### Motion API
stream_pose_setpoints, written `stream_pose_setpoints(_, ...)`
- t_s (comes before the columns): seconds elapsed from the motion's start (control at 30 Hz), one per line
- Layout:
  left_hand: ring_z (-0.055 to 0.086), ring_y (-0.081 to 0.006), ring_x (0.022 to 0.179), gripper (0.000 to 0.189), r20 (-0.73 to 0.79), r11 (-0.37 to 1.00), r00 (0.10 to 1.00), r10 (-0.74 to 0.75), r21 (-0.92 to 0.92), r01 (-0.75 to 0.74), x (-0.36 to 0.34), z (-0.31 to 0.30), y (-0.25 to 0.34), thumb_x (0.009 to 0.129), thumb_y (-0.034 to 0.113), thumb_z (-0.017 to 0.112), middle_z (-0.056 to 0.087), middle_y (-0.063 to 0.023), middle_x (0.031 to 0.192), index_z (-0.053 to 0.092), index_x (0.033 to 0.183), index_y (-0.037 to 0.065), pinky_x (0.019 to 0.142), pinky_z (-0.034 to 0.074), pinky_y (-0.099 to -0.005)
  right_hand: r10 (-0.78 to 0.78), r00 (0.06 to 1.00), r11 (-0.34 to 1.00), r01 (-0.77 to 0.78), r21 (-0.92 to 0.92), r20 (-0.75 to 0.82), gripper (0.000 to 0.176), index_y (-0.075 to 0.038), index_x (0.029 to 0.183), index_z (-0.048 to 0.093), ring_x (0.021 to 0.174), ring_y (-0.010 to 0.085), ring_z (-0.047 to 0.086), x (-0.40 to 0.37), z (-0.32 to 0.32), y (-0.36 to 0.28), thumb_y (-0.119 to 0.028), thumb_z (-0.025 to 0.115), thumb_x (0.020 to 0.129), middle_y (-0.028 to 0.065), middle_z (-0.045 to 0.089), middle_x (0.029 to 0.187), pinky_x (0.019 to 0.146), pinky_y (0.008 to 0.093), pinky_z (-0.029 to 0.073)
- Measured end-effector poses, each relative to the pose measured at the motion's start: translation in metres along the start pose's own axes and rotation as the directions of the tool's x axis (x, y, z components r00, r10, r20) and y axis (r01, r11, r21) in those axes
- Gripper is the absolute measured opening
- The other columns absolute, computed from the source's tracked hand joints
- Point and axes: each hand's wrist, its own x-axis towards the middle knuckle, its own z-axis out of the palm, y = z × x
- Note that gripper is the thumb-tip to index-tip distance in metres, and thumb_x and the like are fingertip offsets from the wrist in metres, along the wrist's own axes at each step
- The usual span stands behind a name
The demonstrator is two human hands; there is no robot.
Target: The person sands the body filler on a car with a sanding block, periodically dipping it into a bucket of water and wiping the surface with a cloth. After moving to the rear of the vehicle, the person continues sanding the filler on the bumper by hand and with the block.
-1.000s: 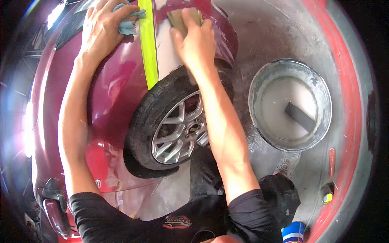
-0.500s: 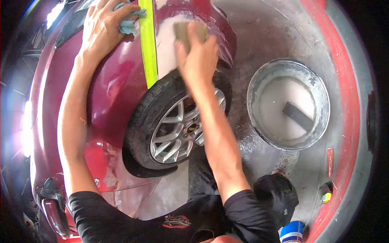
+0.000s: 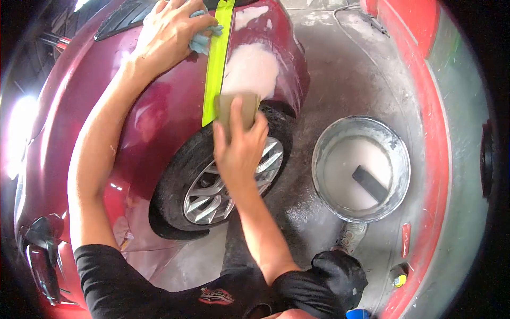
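Observation:
My left hand (image 3: pixel 166 40) rests on the maroon car fender (image 3: pixel 143 114) with a blue-green cloth (image 3: pixel 199 43) gripped under its fingers. In my right hand (image 3: pixel 241 154) is an olive-brown sanding pad (image 3: pixel 250 109), held with the fingers spread over it. The pad lies at the lower edge of a pale filler patch (image 3: pixel 254 66), just above the tyre (image 3: pixel 178 175). A bright yellow-green tape strip (image 3: pixel 217 72) runs down the fender between my hands, and the pad's left edge reaches it.
A metal bucket (image 3: pixel 317 159) of milky water stands on the floor to the right, with a dark block (image 3: pixel 369 183) in it. Farther right are a red marker-like stick (image 3: pixel 406 239), a small container with a yellow end (image 3: pixel 398 276) and a red-edged panel (image 3: pixel 441 159). A blue can (image 3: pixel 358 314) shows below.
My right hand has brought the sanding pad down across the filler patch to its lower edge, uncovering the patch. The camera view has shifted; my left hand stays on the cloth.

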Motion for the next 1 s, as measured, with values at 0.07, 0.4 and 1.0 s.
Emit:
stream_pose_setpoints(0.07,0.06,-0.0267,0.118,0.068,0.017,1.0,1.0,-0.019,-0.001,0.019,0.0,0.003,-0.002,0.056,0.01,0.09,0.065,0.0007,0.12,0.075,0.121,0.022,0.1,0.047,-0.0445,-0.021,1.0,1.0,0.021,0.021,-0.014,0.071,-0.01,0.152,0.058,0.114,0.0522,0.056,0.0,-0.003,-0.003,-0.022,0.082,0.086,0.0347,0.053,0.126,0.101,0.0548,0.047)
stream_pose_setpoints(0.4,0.06,-0.0266,0.116,0.058,-0.006,0.999,1.0,0.03,0.017,-0.03,0.002,-0.003,0.0,0.065,0.013,0.087,0.065,-0.0015,0.119,0.075,0.121,0.021,0.099,0.047,-0.0441,0.013,0.999,0.996,-0.017,0.084,0.047,0.067,-0.011,0.153,0.057,0.115,0.0556,0.057,0.02,-0.003,0.001,-0.018,0.078,0.09,0.0369,0.055,0.127,0.1,0.058,0.049)
stream_pose_setpoints(1.0,0.061,-0.0269,0.115,0.048,-0.065,0.998,0.996,0.062,-0.004,-0.063,0.001,0.007,-0.004,0.068,0.013,0.089,0.065,-0.0008,0.117,0.077,0.115,0.02,0.097,0.048,-0.0449,0.324,0.936,0.931,-0.342,0.13,0.14,0.07,-0.008,0.155,0.05,0.115,0.0508,0.061,0.134,0.001,0.098,-0.037,0.071,0.095,0.0356,0.054,0.128,0.096,0.0573,0.052)
